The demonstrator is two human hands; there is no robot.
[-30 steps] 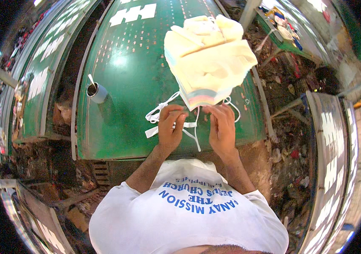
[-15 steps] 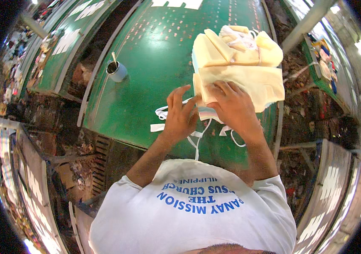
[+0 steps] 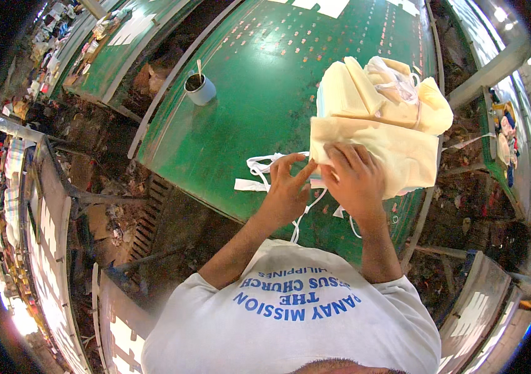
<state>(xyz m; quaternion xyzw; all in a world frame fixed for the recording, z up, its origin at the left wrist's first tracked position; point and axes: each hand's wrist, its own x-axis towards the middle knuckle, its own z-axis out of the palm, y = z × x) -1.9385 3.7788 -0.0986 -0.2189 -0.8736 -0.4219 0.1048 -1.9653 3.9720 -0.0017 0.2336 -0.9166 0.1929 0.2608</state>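
Note:
A thick stack of pale yellow cloth pieces (image 3: 402,153) lies toward the right of a green table, with other colours showing at its lower edge. On its near left part rests my right hand (image 3: 357,181), fingers bent and bunched against the top cloth, thumb at the edge. Beside the stack's left edge is my left hand (image 3: 285,194), its fingers apart and bent, one tip reaching the cloth's corner. White straps (image 3: 256,165) lie on the table by my left hand, and a thin white cord hangs over the near edge.
Behind the stack sits a folded yellow bundle (image 3: 352,93) with a clear plastic wrap (image 3: 396,81). A pale cup (image 3: 201,92) with dark contents and a stick stands on the green table (image 3: 246,93), left of the stack. Metal posts and other tables with cloth heaps surround it.
The view has shifted, so the table and stack sit lower and farther right. My right fingers have bunched more on the top cloth; my left hand stays by the stack's corner.

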